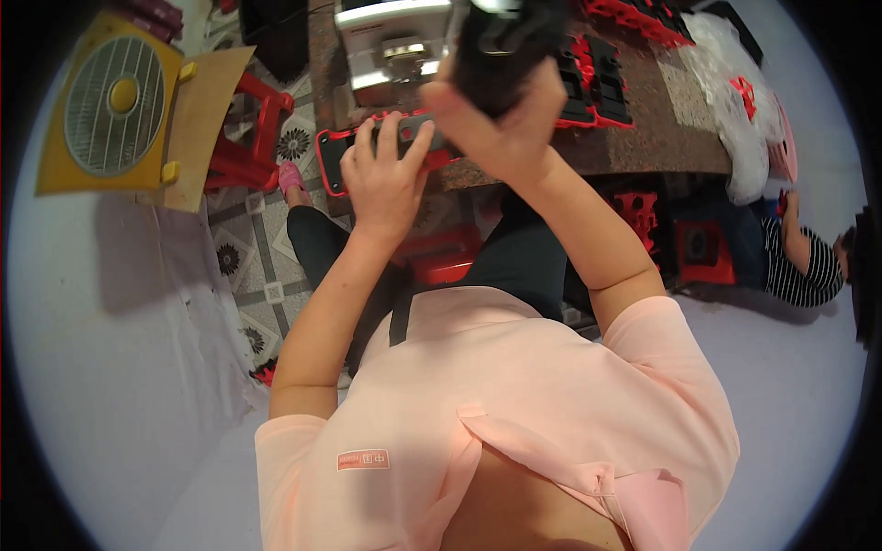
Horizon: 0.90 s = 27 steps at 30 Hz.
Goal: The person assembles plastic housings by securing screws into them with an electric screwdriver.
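My left hand [390, 172] presses its bent fingers on a flat red-and-black plastic part [333, 156] at the table's front edge. Part of that piece is hidden under the fingers and behind my right wrist. In my right hand [503, 133] is a bulky black power tool [505, 55], raised above the table and blurred. It looks like a cordless screwdriver, but its tip cannot be seen. Just beyond my left hand stands a white, shiny box-like device [377, 28] with a metal fitting on its front.
More red-and-black plastic parts [597, 83] lie on the table's right side, near a clear plastic bag [735, 110]. At the left are a yellow box fan [115, 101] and a red stool [257, 129]. Another person in a striped shirt [804, 266] is at the far right.
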Available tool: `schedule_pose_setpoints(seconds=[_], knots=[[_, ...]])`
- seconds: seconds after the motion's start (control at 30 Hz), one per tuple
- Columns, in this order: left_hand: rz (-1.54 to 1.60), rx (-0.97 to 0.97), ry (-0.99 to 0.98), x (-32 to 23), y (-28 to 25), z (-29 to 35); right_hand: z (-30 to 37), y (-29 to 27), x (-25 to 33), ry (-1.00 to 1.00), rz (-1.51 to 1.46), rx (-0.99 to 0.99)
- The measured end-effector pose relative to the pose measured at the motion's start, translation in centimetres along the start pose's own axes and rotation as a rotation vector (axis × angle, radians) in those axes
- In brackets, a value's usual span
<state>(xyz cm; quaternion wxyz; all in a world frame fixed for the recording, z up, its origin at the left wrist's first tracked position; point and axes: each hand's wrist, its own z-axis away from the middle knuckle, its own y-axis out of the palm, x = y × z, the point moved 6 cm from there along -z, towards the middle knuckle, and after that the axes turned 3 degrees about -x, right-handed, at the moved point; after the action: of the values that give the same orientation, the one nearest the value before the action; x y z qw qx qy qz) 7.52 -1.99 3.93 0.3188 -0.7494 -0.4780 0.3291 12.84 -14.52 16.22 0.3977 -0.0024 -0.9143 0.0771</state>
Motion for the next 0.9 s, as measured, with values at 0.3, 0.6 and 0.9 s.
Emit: schedule_pose_setpoints(seconds=[0.3,0.6,0.9], knots=[[0.058,0.079,0.138,0.5,1.4,-0.4,4.4,-7.1,2.1,-0.193,-0.224,-0.379],[0.519,0.482,0.757,-28.3,5.6,-2.1,14.9,-30.4,14.0,-0.163,0.285,-0.745],[0.601,0.411,0.856,-37.8,9.6,-3.4,24.9,-39.2,16.7,-0.113,0.619,-1.104]])
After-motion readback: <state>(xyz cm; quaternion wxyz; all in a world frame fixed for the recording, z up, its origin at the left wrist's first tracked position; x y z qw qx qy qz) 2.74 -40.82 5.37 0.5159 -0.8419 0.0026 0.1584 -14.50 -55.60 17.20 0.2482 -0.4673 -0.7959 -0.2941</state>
